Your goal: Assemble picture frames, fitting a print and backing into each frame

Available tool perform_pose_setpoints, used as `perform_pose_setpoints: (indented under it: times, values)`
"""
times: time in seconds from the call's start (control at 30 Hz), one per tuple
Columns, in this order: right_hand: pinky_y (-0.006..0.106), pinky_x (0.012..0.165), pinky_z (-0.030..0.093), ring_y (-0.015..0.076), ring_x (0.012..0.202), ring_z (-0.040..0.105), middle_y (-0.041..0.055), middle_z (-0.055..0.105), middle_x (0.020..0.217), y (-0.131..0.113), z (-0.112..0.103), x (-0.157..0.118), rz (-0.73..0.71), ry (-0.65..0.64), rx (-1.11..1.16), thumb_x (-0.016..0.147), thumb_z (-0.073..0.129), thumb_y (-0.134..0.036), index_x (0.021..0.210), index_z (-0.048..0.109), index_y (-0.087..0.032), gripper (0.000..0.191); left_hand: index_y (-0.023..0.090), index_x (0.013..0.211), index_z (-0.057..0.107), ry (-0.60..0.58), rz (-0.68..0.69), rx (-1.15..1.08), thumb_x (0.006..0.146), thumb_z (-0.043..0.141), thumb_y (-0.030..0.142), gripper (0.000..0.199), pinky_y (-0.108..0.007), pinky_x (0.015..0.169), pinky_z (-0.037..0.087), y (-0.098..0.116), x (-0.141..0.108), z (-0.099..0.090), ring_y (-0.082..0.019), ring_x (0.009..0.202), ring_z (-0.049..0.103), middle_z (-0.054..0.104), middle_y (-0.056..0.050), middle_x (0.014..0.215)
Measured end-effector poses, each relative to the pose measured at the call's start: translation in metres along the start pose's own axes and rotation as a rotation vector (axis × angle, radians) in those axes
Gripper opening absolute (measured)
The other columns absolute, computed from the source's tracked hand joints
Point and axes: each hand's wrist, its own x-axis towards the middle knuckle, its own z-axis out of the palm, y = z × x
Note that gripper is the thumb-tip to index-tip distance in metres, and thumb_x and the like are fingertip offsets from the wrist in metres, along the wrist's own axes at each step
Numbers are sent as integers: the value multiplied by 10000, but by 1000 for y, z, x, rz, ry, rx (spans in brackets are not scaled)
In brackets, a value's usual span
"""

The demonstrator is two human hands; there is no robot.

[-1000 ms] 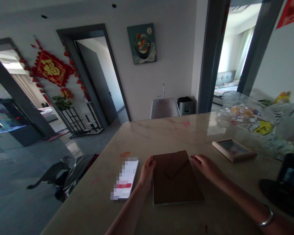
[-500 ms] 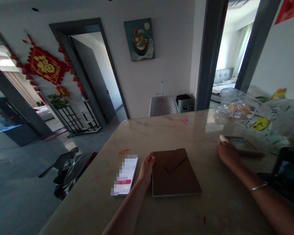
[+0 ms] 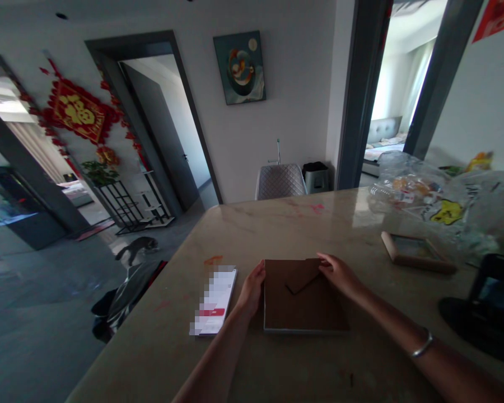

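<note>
A square brown backing board (image 3: pixel 306 308), like the back of a photo frame, lies before me with a thin pale edge along its near side. A V-shaped cut line marks its upper middle. My left hand (image 3: pixel 252 288) is closed on its left edge near the far corner, thumb on top. At the far right corner, the fingers of my right hand (image 3: pixel 335 272) pinch the board. A phone (image 3: pixel 216 302) with a lit, partly blurred screen lies left of my left hand. Farther right is a wooden photo frame (image 3: pixel 420 254), apart from both hands.
The marble-patterned table (image 3: pixel 151 347) ends at a slanting left edge. Clear plastic bags (image 3: pixel 445 201) fill its back right part. A dark device on a round stand (image 3: pixel 483 313) is at the right. Beyond are a chair (image 3: pixel 281 182) and a cat (image 3: pixel 138 249) on the floor.
My right hand has let go of the wooden photo frame and moved left onto the backing board's corner. The board has shifted slightly. The cat has moved farther off across the floor.
</note>
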Motion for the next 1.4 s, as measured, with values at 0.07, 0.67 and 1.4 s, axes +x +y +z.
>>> perform_pose_setpoints:
  times: [0.07, 0.67, 1.4]
  values:
    - [362, 839, 436, 179, 904, 576, 82, 592, 1059, -1, -1, -5, -15, 27, 20, 724, 460, -250, 1066, 544, -207, 356, 173, 1047, 600, -39, -30, -65, 686, 579, 208, 363, -381, 975, 327, 4, -1, 2, -244, 1145, 453, 592, -80, 1130]
    - [353, 760, 459, 198, 922, 553, 94, 597, 1027, -30, -1, -22, -178, 222, 31, 766, 413, -262, 965, 552, -182, 255, 119, 996, 583, -35, -289, -268, 752, 546, 297, 304, -372, 800, 478, 11, -13, 14, -238, 898, 609, 663, -120, 921]
    - [306, 698, 464, 217, 788, 622, 52, 679, 814, -73, 12, -42, 14, -131, 246, 687, 558, -429, 780, 616, -195, 258, 131, 953, 612, 92, -167, -168, 745, 529, 368, 327, -351, 758, 479, 12, -18, 17, -247, 868, 619, 680, -108, 849]
